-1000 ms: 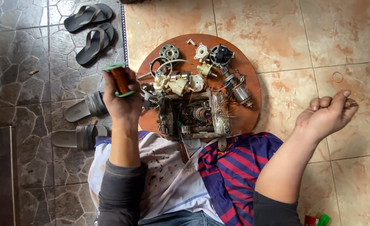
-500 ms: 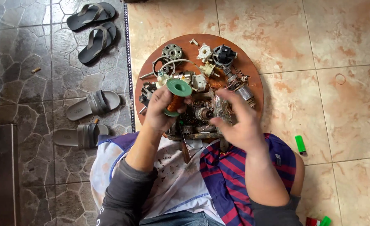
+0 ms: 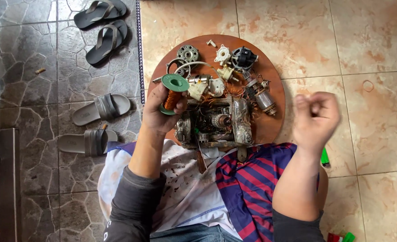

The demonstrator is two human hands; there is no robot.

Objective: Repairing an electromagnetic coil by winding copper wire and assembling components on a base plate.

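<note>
While four sandals (image 3: 100, 31) lie aside, left hand (image 3: 160, 110) grips one spool (image 3: 173, 93).

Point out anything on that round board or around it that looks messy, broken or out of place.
The round wooden board is heaped with dismantled motor parts and loose copper wire. The left hand holds a green spool of copper wire. A green lighter lies on the floor tiles beside the blurred right hand.

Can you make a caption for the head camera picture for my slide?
Left hand holds a green spool of copper wire over a round board of motor parts.
</note>
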